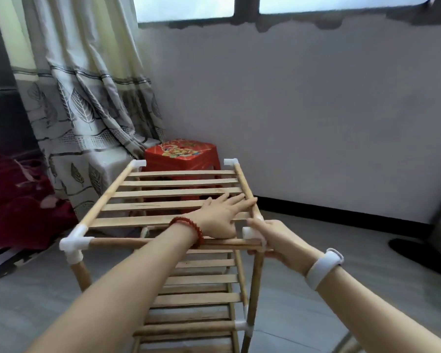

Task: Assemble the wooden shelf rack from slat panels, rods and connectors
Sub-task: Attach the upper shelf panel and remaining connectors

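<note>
**Hands at the near right corner of the wooden rack**

Grey floor tiles (316,314) meet a pale wall (316,110) under a window, with a leaf-patterned curtain (87,98) hanging at the left and a red plastic stool (182,155) in the corner behind the work. Head view: the wooden shelf rack (163,200) stands on the floor in front of the person, its top slat panel (173,193) framed by rods and white corner connectors, lower slat shelves visible beneath. The left hand (219,217), a red bead bracelet (189,229) on its wrist, lies flat on the top slats, fingers straight and spread, tips touching the right side rod (245,184). The right hand (273,240), with a white wristband (323,267), curls its fingers around the near right corner, where the white connector (250,233) joins the front rod (143,242) and the upright rod (255,289). A dark red cloth (15,200) lies at the far left.
</note>
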Motion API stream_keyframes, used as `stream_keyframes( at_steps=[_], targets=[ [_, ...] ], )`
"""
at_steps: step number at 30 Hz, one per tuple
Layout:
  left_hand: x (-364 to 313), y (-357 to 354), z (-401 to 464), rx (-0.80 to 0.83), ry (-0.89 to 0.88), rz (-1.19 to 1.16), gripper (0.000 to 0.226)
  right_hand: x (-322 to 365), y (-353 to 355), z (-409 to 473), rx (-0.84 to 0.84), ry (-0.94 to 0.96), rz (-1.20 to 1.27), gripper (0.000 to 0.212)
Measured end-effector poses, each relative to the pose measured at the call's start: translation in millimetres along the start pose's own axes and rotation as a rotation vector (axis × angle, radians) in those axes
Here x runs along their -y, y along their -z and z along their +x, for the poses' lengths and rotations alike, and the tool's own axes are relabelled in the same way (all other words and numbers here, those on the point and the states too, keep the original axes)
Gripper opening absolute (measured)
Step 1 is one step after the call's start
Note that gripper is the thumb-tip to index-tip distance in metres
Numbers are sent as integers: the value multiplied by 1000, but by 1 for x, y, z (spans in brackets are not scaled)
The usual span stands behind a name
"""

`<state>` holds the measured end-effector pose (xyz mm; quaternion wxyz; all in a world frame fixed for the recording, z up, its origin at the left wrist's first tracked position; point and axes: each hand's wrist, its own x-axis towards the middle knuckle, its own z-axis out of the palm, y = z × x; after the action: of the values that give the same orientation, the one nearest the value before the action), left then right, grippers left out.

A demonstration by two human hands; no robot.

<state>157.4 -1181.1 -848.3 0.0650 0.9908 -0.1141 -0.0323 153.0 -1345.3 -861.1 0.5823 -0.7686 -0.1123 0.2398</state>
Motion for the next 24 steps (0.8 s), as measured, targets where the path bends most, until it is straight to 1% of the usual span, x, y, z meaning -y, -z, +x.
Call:
stream_keyframes(
  at_steps=[1, 2, 4, 6, 10, 16, 19, 22, 24],
  targets=[
    [0, -1, 8, 3, -6, 35, 83, -1, 0, 1, -9, 4, 21, 26],
    [0, -4, 14, -28, -9, 65, 80, -2, 0, 3, -15, 10, 32, 24],
    [-3, -8, 24, -100, 6, 131, 74, -5, 0, 7, -37, 23, 27, 23],
    [-6, -9, 31, -108, 46, 167, 75, -4, 0, 11, -63, 39, 18, 23],
    [-8, -6, 35, -114, 90, 171, 82, 0, 1, 15, -84, 84, 0, 24],
    [-9, -13, 32, -175, 86, 188, 75, -9, -2, 13, -118, 101, -7, 24],
    [-6, -13, 34, -195, 91, 181, 75, -12, -5, 8, -132, 146, -22, 24],
    [3, -6, 37, -215, 134, 148, 76, -25, -3, -3, -125, 230, -114, 26],
    [3, -7, 39, -207, 128, 124, 75, -31, 9, -6, -135, 249, -76, 31]
  ],
)
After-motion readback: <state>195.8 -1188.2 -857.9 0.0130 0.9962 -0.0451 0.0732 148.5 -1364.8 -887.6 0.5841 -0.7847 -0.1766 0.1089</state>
